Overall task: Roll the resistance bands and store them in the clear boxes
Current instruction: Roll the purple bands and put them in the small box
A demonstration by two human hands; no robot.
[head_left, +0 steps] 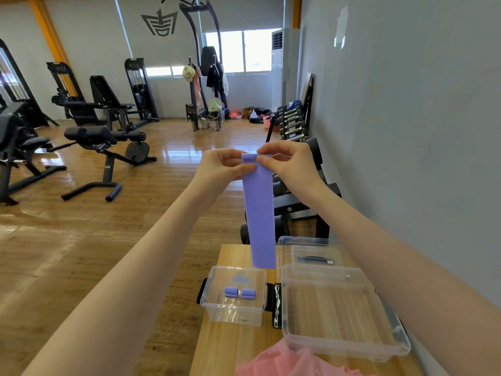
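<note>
Both the left hand (226, 164) and right hand (284, 161) pinched the purple band (260, 213) above the small clear box (214, 291); rolling had likely just begun, needing tight turns next.

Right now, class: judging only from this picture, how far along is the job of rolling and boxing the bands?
Done: two purple rolls lie in the small clear box. In hand: the left hand and right hand pinch the top edge of an unrolled purple band hanging above the table. Left: rolling and boxing it, then the pink bands at the near edge. The large clear box looks empty.
</note>
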